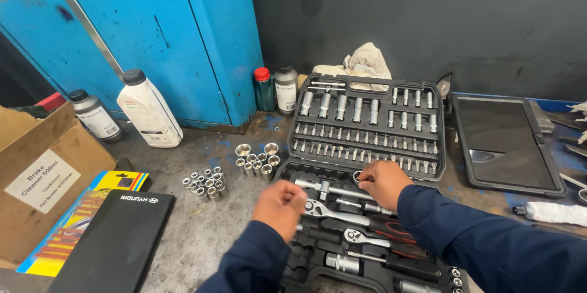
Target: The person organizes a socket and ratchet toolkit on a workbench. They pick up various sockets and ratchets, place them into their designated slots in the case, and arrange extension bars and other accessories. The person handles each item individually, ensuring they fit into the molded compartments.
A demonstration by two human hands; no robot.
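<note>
An open black socket-set case [373, 164] lies on the grey workbench, its lid half holding rows of chrome sockets and bits. My right hand [380, 183] pinches a small chrome socket [358, 177] at the case's middle hinge area. My left hand [280, 207] hovers closed over the left side of the lower tray, near a ratchet handle [330, 212]; whether it holds anything is hidden. Both arms wear dark blue sleeves. Loose chrome sockets stand in two clusters on the bench: smaller ones [205, 186] and larger ones [257, 159].
A white bottle [150, 109] and grey bottle [93, 115] stand by the blue cabinet [183, 36]. A cardboard box [36, 177], flat black case [116, 241] and colourful pack [79, 219] lie left. Small bottles [275, 90], a rag [364, 60] and another black case [504, 143] sit behind and right.
</note>
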